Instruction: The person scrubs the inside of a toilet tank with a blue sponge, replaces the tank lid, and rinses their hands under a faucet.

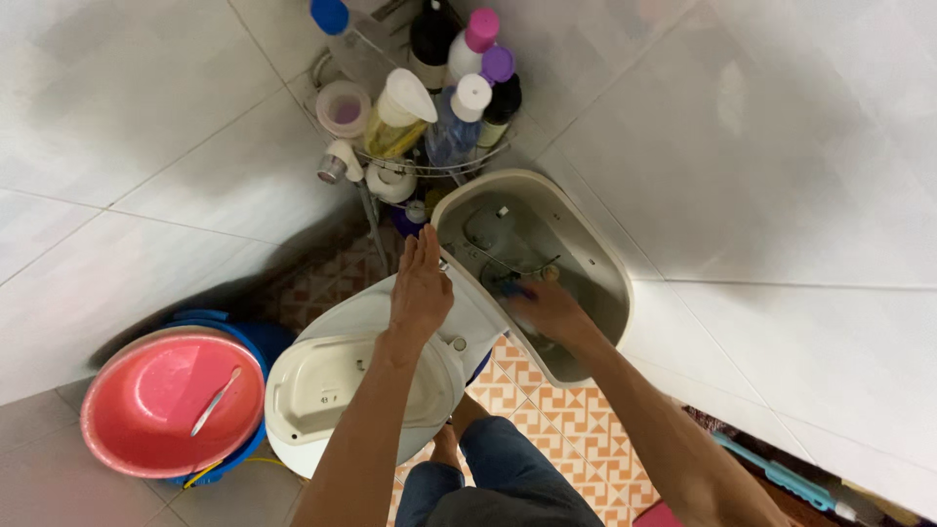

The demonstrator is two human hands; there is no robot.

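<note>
An open white toilet tank (610,263) stands against the tiled wall, its inside parts and water showing. My right hand (547,310) reaches down inside the tank, fingers closed on a small blue part (514,289). My left hand (422,288) lies flat, fingers together and extended, on the tank's near rim beside the closed white toilet lid (332,385). It holds nothing.
A wire corner rack (429,166) above the tank holds several bottles. A pink basin (171,400) with a thin stick in it sits on a blue bucket at left. Orange patterned floor tiles (547,420) lie below; a teal-handled tool (781,478) rests at lower right.
</note>
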